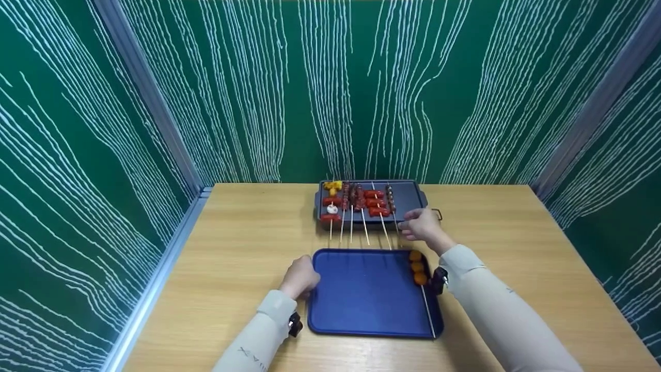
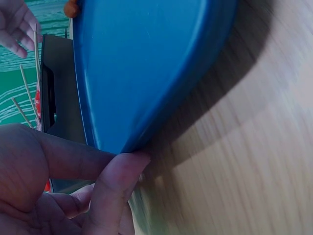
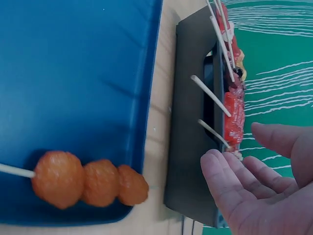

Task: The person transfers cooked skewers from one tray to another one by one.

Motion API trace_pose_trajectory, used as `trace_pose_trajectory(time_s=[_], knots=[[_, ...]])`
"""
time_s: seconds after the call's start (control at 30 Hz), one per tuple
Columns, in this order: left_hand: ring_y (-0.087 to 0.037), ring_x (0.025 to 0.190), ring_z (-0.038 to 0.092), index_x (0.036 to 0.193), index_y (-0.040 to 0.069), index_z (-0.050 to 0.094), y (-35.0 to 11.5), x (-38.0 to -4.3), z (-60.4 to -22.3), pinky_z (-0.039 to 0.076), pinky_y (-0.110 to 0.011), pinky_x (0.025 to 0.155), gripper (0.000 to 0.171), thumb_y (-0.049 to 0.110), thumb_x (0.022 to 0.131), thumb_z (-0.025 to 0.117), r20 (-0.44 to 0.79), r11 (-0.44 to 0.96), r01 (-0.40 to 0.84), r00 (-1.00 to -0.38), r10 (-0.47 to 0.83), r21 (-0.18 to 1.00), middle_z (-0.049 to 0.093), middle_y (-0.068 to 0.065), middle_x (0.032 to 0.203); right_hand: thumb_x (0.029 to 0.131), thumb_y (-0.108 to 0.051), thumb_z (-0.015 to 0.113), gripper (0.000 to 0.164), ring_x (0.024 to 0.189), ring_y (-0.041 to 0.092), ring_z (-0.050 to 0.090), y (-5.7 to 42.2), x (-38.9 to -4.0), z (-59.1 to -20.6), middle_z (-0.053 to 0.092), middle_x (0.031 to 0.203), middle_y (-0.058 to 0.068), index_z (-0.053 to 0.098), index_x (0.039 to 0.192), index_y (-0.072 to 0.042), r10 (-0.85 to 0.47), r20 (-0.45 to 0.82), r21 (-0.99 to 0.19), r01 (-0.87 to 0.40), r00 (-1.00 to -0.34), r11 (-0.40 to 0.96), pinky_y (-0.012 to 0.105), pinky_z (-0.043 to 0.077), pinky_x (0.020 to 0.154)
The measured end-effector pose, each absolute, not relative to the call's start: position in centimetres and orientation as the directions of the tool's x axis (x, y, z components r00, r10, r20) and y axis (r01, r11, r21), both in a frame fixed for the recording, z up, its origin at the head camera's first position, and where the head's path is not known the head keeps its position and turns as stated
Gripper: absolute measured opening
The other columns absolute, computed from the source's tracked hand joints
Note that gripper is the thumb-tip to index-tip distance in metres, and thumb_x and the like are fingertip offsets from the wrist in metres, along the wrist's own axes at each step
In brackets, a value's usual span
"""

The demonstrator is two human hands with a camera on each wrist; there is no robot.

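My left hand [image 1: 300,277] pinches the rim of a blue tray [image 1: 361,294] at its left side; in the left wrist view the thumb and forefinger [image 2: 78,159] meet at the tray's corner. On the tray's right side lies a skewer of orange-brown balls [image 1: 417,267]. Behind the tray stands a dark grill [image 1: 410,195] bearing several skewers. My right hand [image 1: 422,226] is at the grill's front right, close to the rightmost skewer [image 1: 390,199]. Its thumb and fingers are apart in the right wrist view, and nothing shows between them.
Red sausage skewers [image 1: 376,202], dark meat skewers [image 1: 353,196] and a mixed skewer [image 1: 332,206] lie side by side on the grill, sticks pointing over its front edge. A wire handle [image 1: 438,213] juts from its right side. The wooden table [image 1: 248,227] meets green, white-streaked walls [image 1: 289,103].
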State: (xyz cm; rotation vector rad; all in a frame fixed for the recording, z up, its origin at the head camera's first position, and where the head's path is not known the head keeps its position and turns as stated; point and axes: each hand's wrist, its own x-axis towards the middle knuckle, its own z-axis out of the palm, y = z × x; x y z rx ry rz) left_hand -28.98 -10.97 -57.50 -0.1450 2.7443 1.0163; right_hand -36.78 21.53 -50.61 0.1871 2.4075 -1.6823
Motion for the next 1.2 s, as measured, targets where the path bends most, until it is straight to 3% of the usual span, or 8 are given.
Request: trace_pose_trajectory(time_s=[0.1, 0.3, 0.5, 0.67, 0.83, 0.97, 1.2], knots=[[-0.022, 0.048, 0.059, 0.111, -0.006, 0.065, -11.0, -28.9, -57.4, 0.045, -0.03, 0.033, 0.02, -0.003, 0.093, 0.056, -0.232, 0.758, -0.163, -0.973, -0.017, 0.632, 0.067, -0.022, 0.094, 0.1, 0.004, 0.066, 0.041, 0.069, 0.009, 0.071, 21.3, -36.9, -51.2, 0.075, 0.09, 0.008, 0.053, 0.136, 0.018, -0.013, -0.25, -0.926, 0.236, -0.968, 0.295, 0.026, 0.067, 0.065], [-0.023, 0.049, 0.06, 0.116, -0.006, 0.064, -11.1, -28.9, -57.2, 0.047, -0.031, 0.034, 0.024, -0.003, 0.094, 0.056, -0.24, 0.751, -0.174, -0.971, -0.022, 0.637, 0.068, -0.023, 0.099, 0.1, 0.006, 0.062, 0.031, 0.063, 0.01, 0.057, 20.7, -37.0, -51.7, 0.058, 0.082, 0.005, 0.05, 0.128, 0.015, -0.053, -0.289, -0.935, 0.27, -0.956, 0.232, 0.022, 0.057, 0.054], [-0.022, 0.05, 0.059, 0.118, -0.006, 0.063, -11.1, -28.9, -57.1, 0.047, -0.03, 0.036, 0.024, -0.002, 0.095, 0.057, -0.249, 0.752, -0.183, -0.968, -0.026, 0.634, 0.068, -0.022, 0.102, 0.097, 0.01, 0.055, 0.014, 0.059, 0.01, 0.052, 20.4, -37.1, -52.2, 0.055, 0.071, 0.002, 0.053, 0.111, 0.008, -0.083, -0.342, -0.934, 0.329, -0.936, 0.141, 0.026, 0.058, 0.057], [-0.025, 0.055, 0.062, 0.12, -0.006, 0.063, -11.1, -29.1, -57.3, 0.05, -0.031, 0.038, 0.027, -0.002, 0.094, 0.058, -0.26, 0.745, -0.193, -0.965, -0.027, 0.638, 0.068, -0.024, 0.105, 0.098, 0.011, 0.05, 0.007, 0.058, 0.01, 0.058, 20.4, -37.3, -52.6, 0.055, 0.066, 0.003, 0.053, 0.096, 0.006, -0.13, -0.388, -0.922, 0.382, -0.913, 0.068, 0.027, 0.063, 0.061], [-0.027, 0.052, 0.063, 0.113, -0.006, 0.065, -11.8, -30.5, -59.6, 0.052, -0.036, 0.037, 0.028, -0.004, 0.086, 0.056, -0.235, 0.725, -0.151, -0.972, 0.016, 0.672, 0.068, -0.022, 0.098, 0.104, 0.007, 0.043, 0.014, 0.066, 0.013, 0.07, 20.4, -37.6, -52.8, 0.069, 0.077, 0.007, 0.057, 0.101, 0.007, -0.165, -0.428, -0.904, 0.423, -0.889, 0.067, 0.026, 0.065, 0.065], [-0.024, 0.049, 0.063, 0.109, -0.003, 0.066, -12.3, -31.8, -62.0, 0.054, -0.036, 0.037, 0.027, -0.002, 0.085, 0.054, -0.23, 0.731, -0.128, -0.972, 0.041, 0.67, 0.069, -0.019, 0.094, 0.107, 0.005, 0.043, 0.015, 0.066, 0.013, 0.069, 20.3, -37.8, -52.8, 0.07, 0.078, 0.006, 0.057, 0.103, 0.004, -0.174, -0.451, -0.892, 0.446, -0.875, 0.067, 0.025, 0.064, 0.065], [-0.028, 0.058, 0.064, 0.11, -0.007, 0.063, -11.6, -29.5, -58.0, 0.049, -0.034, 0.037, 0.026, -0.006, 0.086, 0.056, -0.236, 0.714, -0.155, -0.972, 0.014, 0.683, 0.066, -0.021, 0.096, 0.108, 0.005, 0.042, 0.014, 0.063, 0.013, 0.066, 20.2, -38.4, -52.7, 0.067, 0.075, 0.007, 0.054, 0.101, 0.004, -0.178, -0.484, -0.874, 0.484, -0.857, 0.044, 0.024, 0.061, 0.061]])
